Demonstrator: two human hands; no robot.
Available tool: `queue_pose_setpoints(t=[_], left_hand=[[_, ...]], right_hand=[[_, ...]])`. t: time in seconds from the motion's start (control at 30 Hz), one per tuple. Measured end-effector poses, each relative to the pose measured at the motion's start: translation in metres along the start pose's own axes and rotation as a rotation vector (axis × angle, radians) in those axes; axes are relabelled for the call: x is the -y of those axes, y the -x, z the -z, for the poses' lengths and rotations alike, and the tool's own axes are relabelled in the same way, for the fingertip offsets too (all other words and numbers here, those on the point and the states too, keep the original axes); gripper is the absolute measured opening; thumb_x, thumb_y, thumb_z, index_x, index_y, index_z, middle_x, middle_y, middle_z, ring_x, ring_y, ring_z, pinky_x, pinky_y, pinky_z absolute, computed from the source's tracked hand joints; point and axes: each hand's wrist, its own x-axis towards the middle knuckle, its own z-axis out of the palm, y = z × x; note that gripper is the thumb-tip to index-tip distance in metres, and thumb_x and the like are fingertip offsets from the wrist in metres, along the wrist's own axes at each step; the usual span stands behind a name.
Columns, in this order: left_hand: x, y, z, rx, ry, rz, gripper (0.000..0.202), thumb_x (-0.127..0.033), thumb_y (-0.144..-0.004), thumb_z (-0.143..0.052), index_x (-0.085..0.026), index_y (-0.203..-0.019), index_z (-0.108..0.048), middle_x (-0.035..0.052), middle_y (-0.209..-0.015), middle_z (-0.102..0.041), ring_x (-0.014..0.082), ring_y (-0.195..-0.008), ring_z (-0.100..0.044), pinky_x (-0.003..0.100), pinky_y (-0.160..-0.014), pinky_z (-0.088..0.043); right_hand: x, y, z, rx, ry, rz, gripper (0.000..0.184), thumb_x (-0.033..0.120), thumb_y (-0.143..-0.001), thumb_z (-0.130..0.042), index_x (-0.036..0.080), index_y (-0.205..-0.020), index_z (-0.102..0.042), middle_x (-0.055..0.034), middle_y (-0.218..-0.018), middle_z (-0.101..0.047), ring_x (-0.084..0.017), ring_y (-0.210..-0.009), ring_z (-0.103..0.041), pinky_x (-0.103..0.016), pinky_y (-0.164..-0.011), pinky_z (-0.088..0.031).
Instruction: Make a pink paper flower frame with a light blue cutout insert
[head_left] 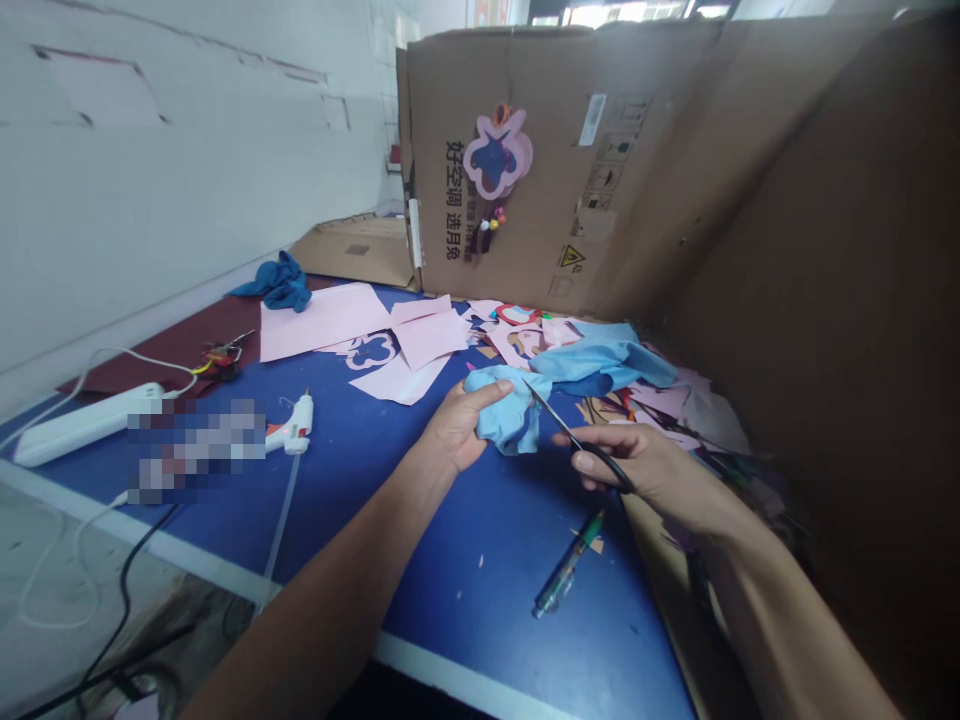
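The left hand (pixel 454 430) and right hand (pixel 645 465) are bare, forearms (pixel 337 600) uncovered.

Your right hand (pixel 645 465) covered the handles of the scissors (pixel 555 415), so only the blades showed, and the fingers of your left hand (pixel 457 430) were hidden behind the light blue cloth (pixel 504 412). A pixelated patch (pixel 195 445) masked the rear of the glue gun (pixel 297 422) and part of the worktop (pixel 450 560). Both your forearms ran off the bottom edge, and the print on the pen (pixel 566 572) was too small to read.
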Motion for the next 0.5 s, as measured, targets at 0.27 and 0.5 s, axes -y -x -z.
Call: queue_pose_setpoints(t=[0.27, 0.5], left_hand=[[-0.0044, 0.0008, -0.0010, 0.005, -0.001, 0.022, 0.034, -0.017, -0.069, -0.090, -0.007, -0.100, -0.080, 0.0122, -0.092, -0.082, 0.0230, -0.080, -0.079, 0.035, -0.081, -0.065], [-0.0080, 0.0003, 0.0007, 0.031, -0.020, 0.040, 0.030, -0.015, -0.068, -0.088, -0.008, -0.096, -0.079, 0.0107, -0.089, -0.082, 0.0219, -0.077, -0.078, 0.032, -0.074, -0.065]], right_hand=[[0.0021, 0.0005, -0.0003, -0.004, 0.038, -0.008, 0.057, 0.061, -0.070, -0.097, 0.025, -0.113, -0.089, -0.0035, -0.080, -0.074, -0.016, -0.071, -0.063, -0.029, -0.069, -0.051], [-0.0010, 0.0001, 0.0005, 0.000, 0.042, -0.021, 0.056, 0.060, -0.072, -0.097, 0.027, -0.117, -0.089, -0.0037, -0.088, -0.076, -0.017, -0.076, -0.064, -0.030, -0.073, -0.053]])
